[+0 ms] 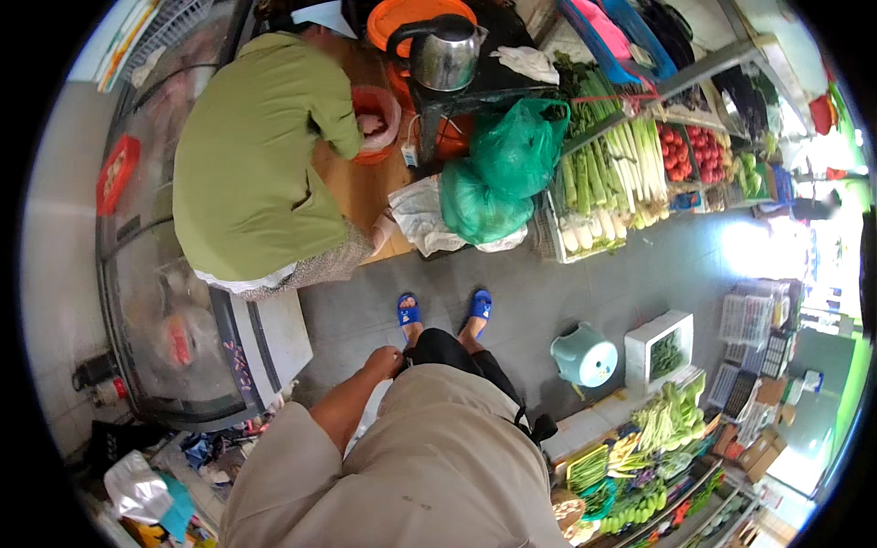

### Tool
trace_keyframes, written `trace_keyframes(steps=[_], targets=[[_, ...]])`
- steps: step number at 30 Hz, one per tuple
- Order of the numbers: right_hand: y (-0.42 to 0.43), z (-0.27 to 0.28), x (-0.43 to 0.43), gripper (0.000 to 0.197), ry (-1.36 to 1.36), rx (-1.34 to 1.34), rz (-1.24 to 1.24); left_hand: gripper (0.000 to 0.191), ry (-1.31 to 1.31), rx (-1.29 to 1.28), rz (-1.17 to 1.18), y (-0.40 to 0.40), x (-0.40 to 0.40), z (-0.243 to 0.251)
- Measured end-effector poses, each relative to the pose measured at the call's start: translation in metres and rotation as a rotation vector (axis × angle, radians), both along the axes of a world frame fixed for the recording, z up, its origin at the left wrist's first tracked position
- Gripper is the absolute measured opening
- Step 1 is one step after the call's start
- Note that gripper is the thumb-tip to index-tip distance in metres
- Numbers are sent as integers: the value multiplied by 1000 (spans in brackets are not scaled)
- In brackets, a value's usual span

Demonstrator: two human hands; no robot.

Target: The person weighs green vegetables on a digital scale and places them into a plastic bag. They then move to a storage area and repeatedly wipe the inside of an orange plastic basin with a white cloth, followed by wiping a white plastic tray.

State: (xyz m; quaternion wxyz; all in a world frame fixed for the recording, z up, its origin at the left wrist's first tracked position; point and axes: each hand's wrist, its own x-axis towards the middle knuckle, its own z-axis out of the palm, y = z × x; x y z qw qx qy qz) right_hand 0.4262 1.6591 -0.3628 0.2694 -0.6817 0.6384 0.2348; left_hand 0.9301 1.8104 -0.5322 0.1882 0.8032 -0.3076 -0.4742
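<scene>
My left hand (386, 360) hangs beside my left thigh with its fingers curled. Whether anything is inside the curl is hidden. Something white (370, 418) shows between that forearm and my shirt. My right hand is out of view. Before me on the grey tiled floor (356, 322) are my feet in blue slippers (409, 312). Farther ahead, green plastic bags (488, 198), full and knotted, rest on white sacking (419, 212). To the left, a person in a green jacket (260, 157) bends over a bucket lined with a pink bag (384, 116).
A glass display freezer (236, 356) borders the left side. An electric kettle (445, 58) stands on a black table (507, 85). Crated leeks (634, 164) and radishes (579, 233) sit ahead right. A plastic stool (582, 355), a foam box (658, 325) and vegetable shelves (630, 479) line the right.
</scene>
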Motion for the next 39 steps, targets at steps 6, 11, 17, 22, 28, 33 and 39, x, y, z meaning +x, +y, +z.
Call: trace_keyframes(steps=[6,11,17,22,28,33,39], targets=[[12,-31,8,35,-97,39,-53,32,-197,304,-301,76,80,-28],[-67,-44,-22,37,-231,-108,-71,31,-204,82,222,27,73,13],[-181,-49,62,21,-583,-169,-22,29,-219,-67,399,6,46,73],[-239,-86,14,12,-676,-246,331,30,-187,-76,360,-54,-26,88],[-205,-88,-16,19,-533,106,56,30,-236,80,549,48,-89,74],[-200,-109,-42,23,-300,103,261,28,-196,400,617,134,-100,72],[-194,-134,-8,21,-296,-143,638,30,-271,459,80,173,-30,45]])
